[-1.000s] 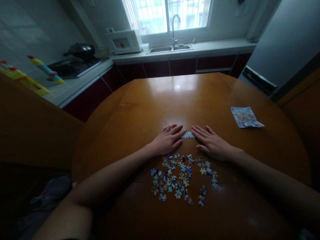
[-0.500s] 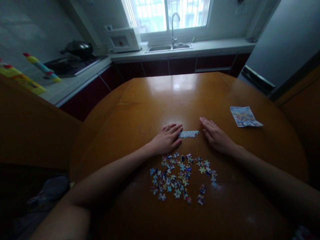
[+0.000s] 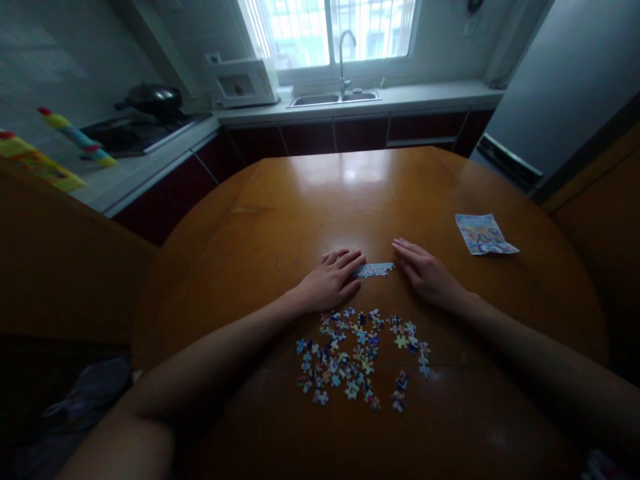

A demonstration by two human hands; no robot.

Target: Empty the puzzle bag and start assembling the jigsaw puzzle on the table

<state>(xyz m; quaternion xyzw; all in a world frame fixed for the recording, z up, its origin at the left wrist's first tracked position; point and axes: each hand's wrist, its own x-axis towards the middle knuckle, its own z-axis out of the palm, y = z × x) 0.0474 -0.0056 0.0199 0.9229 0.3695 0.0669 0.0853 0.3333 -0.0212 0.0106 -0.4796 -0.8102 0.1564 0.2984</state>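
Note:
A short strip of joined puzzle pieces (image 3: 374, 269) lies flat on the round wooden table (image 3: 310, 200). My left hand (image 3: 331, 278) rests palm down, fingers stretched out, with its fingertips touching the strip's left end. My right hand (image 3: 426, 273) lies flat and open just to the right of the strip, its fingers at the strip's right end. Closer to me, a scatter of several loose puzzle pieces (image 3: 357, 353) covers the table between my forearms.
A printed picture sheet (image 3: 484, 234) lies on the table at the right. Behind the table runs a counter with a sink and tap (image 3: 335, 97), a microwave (image 3: 243, 81) and a stove with a pan (image 3: 149, 100). A grey fridge (image 3: 565, 87) stands at the right.
My right hand slid right off the joined strip, which now shows whole between my hands. The left hand has hardly moved. The view shifted slightly.

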